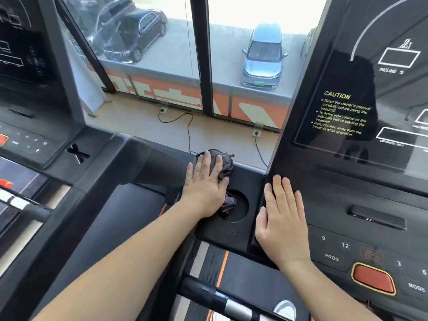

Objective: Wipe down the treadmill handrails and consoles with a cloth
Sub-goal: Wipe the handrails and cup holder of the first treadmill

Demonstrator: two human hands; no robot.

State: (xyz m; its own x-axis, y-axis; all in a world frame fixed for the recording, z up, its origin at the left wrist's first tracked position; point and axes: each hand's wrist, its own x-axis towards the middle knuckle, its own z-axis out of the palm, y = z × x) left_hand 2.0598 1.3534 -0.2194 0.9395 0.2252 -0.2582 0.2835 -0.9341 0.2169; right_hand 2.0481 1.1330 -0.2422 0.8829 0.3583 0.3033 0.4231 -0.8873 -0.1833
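The cloth (pixel 225 164), dark, soft, light and seemingly bunched, lies on the console (pixel 232 238) at the cup well's (pixel 240 210) 10 o'clock, pressed under the left hand (pixel 205 189), fingers straight; the right hand (pixel 283 220), at its 3 o'clock, rests spread and empty; judged best gripped by a bunched fold.

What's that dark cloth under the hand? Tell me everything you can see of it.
The cloth is dark grey, nearly black, soft-looking and crumpled into a bunch. It lies on the black console tray, with its near end spilling over the rim of the round cup recess. The left hand presses flat on it with straight fingers, so only its far and right edges show.
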